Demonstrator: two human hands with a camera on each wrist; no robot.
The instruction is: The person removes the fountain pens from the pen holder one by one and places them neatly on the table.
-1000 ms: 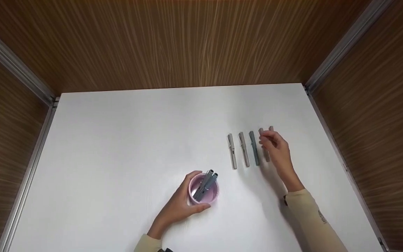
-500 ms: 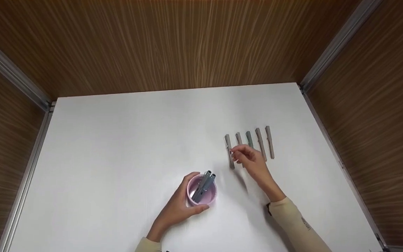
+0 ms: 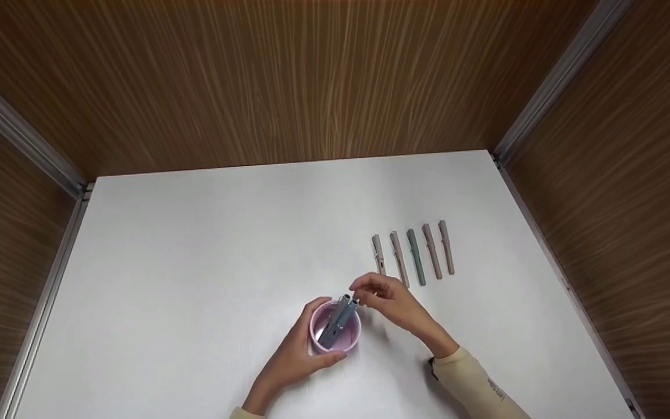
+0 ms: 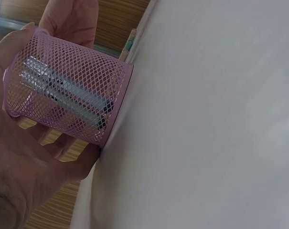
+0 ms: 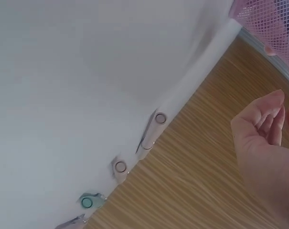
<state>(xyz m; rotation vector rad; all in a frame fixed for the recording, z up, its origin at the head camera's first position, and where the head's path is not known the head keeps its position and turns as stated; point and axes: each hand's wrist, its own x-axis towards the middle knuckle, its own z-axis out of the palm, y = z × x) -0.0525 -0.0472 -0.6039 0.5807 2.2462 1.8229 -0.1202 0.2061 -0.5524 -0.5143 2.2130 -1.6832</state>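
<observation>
My left hand (image 3: 294, 358) grips a pink mesh pen cup (image 3: 351, 342), fingers on its far side and thumb on the near rim. Two grey-blue pens (image 3: 336, 325) lean inside it, their ends above the rim; their lower ends show through the mesh (image 4: 63, 86) in the left wrist view. My right hand (image 3: 393, 302) hovers just right of the cup, bent fingertips and thumb right at the pens' upper ends. In the right wrist view, nothing shows between the fingers of the right hand (image 5: 261, 143).
Several capped pens lie in a row right of the cup: a pale one (image 3: 377, 249) partly behind my right hand, a beige-pink one (image 3: 398, 253), a green one (image 3: 416, 259) and more pinkish ones (image 3: 432, 251). Wood-grain panels (image 3: 288, 81) enclose the white table (image 3: 195, 262).
My right hand has moved left and nearer, from over the right-hand pens, past the pale pen, to the cup. The left hand keeps its grip; the row of pens looks unchanged.
</observation>
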